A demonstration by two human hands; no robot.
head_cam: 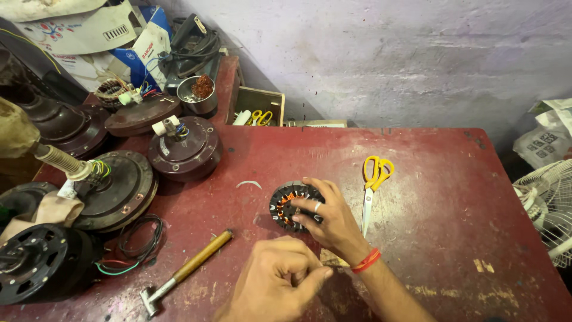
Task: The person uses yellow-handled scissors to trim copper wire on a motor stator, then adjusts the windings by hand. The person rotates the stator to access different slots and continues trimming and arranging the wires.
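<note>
Head view: a round motor stator point(293, 206) with copper windings partly in place is held on the red worktop point(441, 197) by the right hand point(330, 217), fingers curled over its rim, while the left hand point(280, 280) is pinched shut, its contents indiscernible; scissors point(374, 185) and hammer point(185, 271) lie unused.

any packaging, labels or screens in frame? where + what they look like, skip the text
White cardboard box: top left, behind the motor housings, flat panel with coloured print and a barcode.
Blue-and-white carton: beside it, tilted.
White printed plastic bag: right edge, crumpled, above the fan guard.
No screens.
</note>
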